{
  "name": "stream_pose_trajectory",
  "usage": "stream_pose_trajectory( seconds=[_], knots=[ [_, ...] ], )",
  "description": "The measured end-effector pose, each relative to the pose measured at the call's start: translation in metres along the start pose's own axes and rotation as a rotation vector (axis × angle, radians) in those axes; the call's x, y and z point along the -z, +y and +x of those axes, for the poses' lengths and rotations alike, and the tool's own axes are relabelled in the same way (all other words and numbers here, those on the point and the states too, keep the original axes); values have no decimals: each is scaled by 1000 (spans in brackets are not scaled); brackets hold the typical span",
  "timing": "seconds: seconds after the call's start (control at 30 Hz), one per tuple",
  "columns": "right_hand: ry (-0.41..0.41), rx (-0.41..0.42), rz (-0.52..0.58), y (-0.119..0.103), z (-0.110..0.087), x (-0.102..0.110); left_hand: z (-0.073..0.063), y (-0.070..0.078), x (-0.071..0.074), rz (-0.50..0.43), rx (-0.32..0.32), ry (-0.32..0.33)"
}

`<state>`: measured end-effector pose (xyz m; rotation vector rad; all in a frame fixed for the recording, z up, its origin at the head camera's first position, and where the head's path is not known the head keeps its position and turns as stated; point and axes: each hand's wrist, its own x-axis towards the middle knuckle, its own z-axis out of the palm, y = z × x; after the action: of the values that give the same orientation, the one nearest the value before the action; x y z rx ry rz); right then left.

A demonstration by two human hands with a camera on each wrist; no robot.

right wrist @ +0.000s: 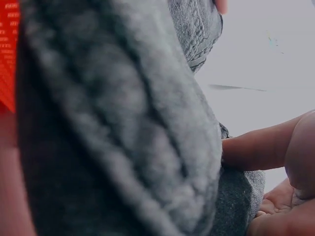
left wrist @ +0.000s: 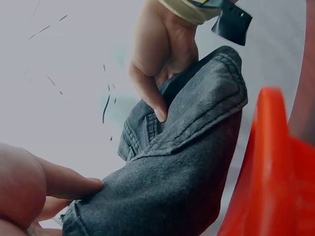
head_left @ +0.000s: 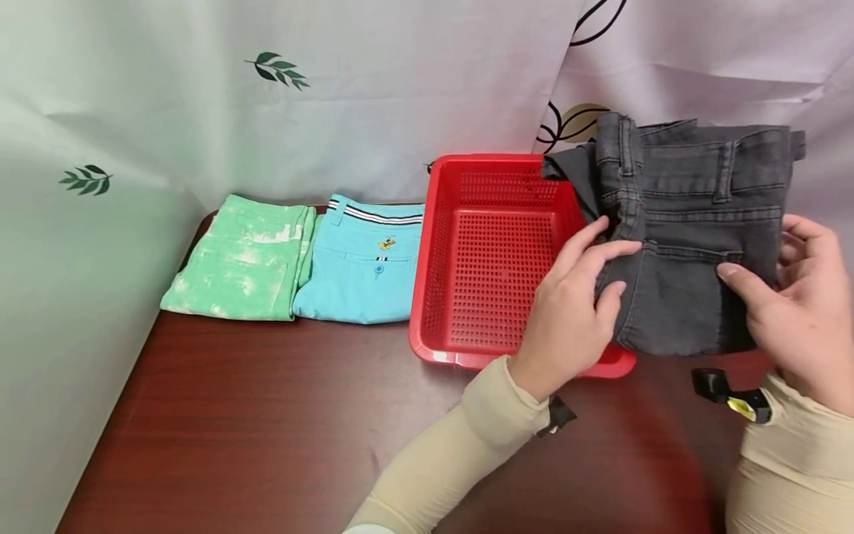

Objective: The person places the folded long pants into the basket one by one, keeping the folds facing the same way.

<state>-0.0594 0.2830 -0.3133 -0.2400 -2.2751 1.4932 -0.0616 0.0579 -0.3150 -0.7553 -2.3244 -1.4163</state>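
Both hands hold a pair of dark grey jeans (head_left: 694, 237), partly folded, up over the right side of the red basket (head_left: 430, 297). The waistband with its belt loops is uppermost, and one flap hangs over the basket's back rim. At the left edge of the cloth, my left hand (head_left: 567, 308) pinches the denim, with two fingers spread across its front. My right hand (head_left: 803, 311) grips the right edge, thumb on the front and the other fingers behind. In the right wrist view a blurred denim fold (right wrist: 123, 118) hides much of the scene.
Left of the basket lie folded light blue pants (head_left: 363, 285) with a striped waistband, and beside them a folded green and white garment (head_left: 233, 259). All stand on a dark red wooden table (head_left: 280, 415). A pale curtain (head_left: 400, 89) with leaf prints hangs behind.
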Motion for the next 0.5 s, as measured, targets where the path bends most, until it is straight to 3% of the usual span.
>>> stream_pose_trajectory(
  seconds=[0.17, 0.4, 0.5],
  knots=[
    [-9, 6, -23, -6, -1, -8, 3, -3, 7, -82, 95, 79],
    [-11, -7, 350, -11, 0, -22, 7, -8, 22, -146, 291, 108],
    [-28, 13, 419, -14, -1, -28, 9, -11, 29, -143, 344, 109]
  ],
)
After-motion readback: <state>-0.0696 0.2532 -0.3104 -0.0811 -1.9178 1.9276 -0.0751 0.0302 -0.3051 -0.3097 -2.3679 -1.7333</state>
